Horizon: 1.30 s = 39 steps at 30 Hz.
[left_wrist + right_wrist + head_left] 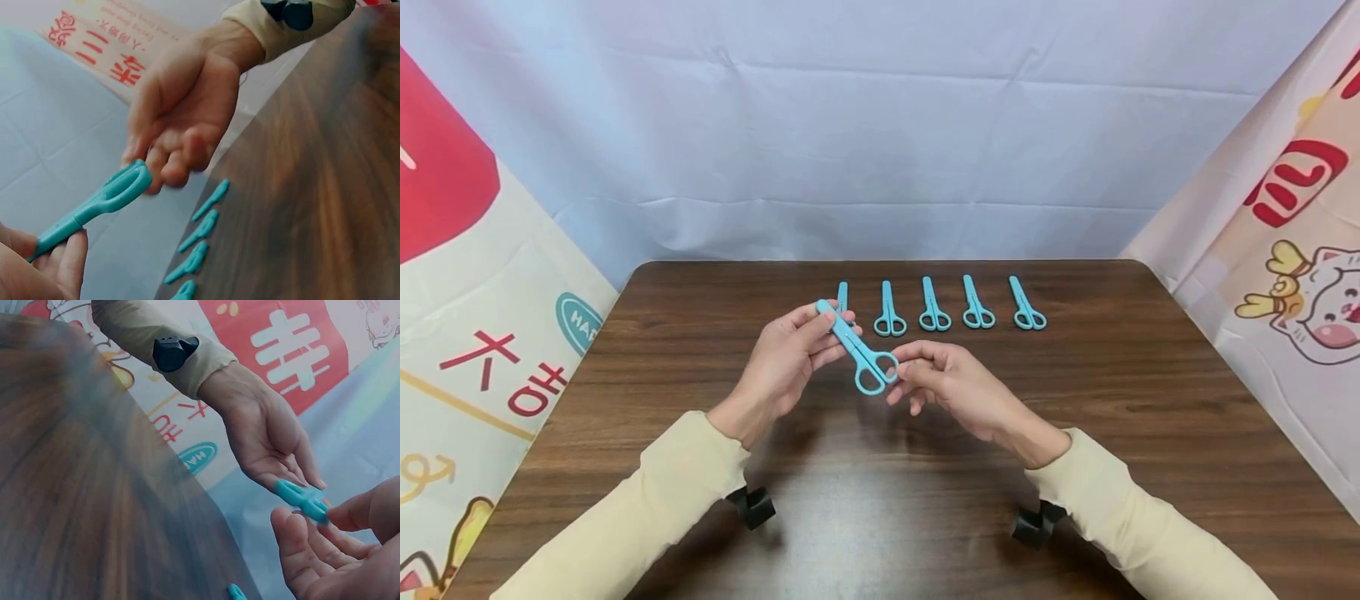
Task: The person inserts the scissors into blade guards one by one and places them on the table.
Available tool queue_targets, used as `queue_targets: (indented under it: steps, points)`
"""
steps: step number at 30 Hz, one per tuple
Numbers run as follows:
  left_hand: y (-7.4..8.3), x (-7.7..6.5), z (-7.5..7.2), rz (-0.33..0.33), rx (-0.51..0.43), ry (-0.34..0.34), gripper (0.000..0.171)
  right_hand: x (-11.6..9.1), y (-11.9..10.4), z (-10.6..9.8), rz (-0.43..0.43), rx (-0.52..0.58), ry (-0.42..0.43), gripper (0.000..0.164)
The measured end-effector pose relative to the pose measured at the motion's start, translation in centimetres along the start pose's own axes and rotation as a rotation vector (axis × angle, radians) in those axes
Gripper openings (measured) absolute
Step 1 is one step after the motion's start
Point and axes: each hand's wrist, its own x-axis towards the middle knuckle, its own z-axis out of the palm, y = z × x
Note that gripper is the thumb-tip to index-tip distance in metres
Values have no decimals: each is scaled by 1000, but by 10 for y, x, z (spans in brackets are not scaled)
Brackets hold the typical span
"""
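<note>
A pair of light-blue scissors (870, 360) is held above the table between both hands, its handle loops toward the right. My left hand (784, 354) pinches the blade end between thumb and fingers. At the other end, the thumb and index finger of my right hand (958, 385) pinch one handle loop. In the left wrist view the scissors (94, 209) are seen edge-on, with the right hand (187, 112) at the loops. The right wrist view shows the loops (303, 499) between the two hands.
Several more light-blue scissors stand in a row at the table's back, among them one pair (890, 310) near the middle and another (1027, 304) at the right end. The leftmost pair (842, 293) is partly hidden behind my left hand. A pale curtain (880, 150) hangs behind the wooden table (1112, 400).
</note>
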Motion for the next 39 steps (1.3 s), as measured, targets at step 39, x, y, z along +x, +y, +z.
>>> queue_targets:
  steps: [39]
  points:
    - [43, 79, -109, -45, 308, 313, 54, -66, 10, -166, -16, -584, 358, 53]
